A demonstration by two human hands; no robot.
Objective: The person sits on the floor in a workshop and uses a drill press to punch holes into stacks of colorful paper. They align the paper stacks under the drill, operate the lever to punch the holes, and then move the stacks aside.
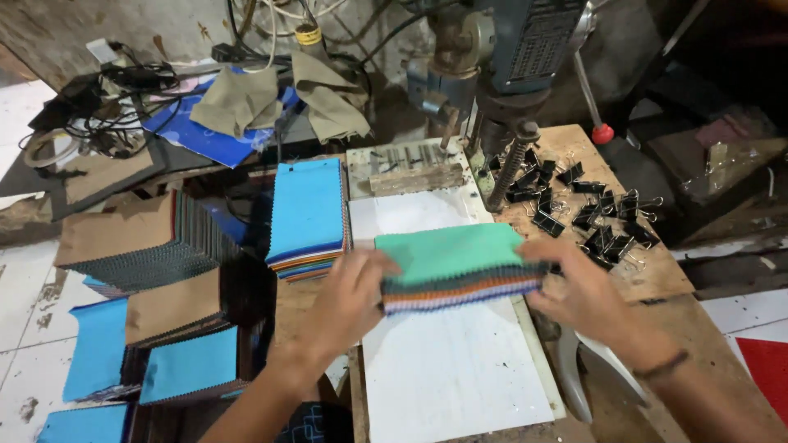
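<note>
Both my hands hold a thick stack of fabric swatches (454, 264) with a teal-green top sheet and multicoloured zigzag edges. My left hand (349, 297) grips its left end and my right hand (574, 287) grips its right end. The stack hovers just above a white board (451, 369) on the wooden workbench. Behind it stands a drill press (501, 74), its spindle over a wooden block (416, 178).
A blue-topped swatch stack (306, 215) lies left of the board. More swatch stacks with brown and blue covers (148, 295) sit further left. Several black binder clips (591, 215) are scattered on the bench at right. Cables and cloth pieces (238, 98) lie at the back.
</note>
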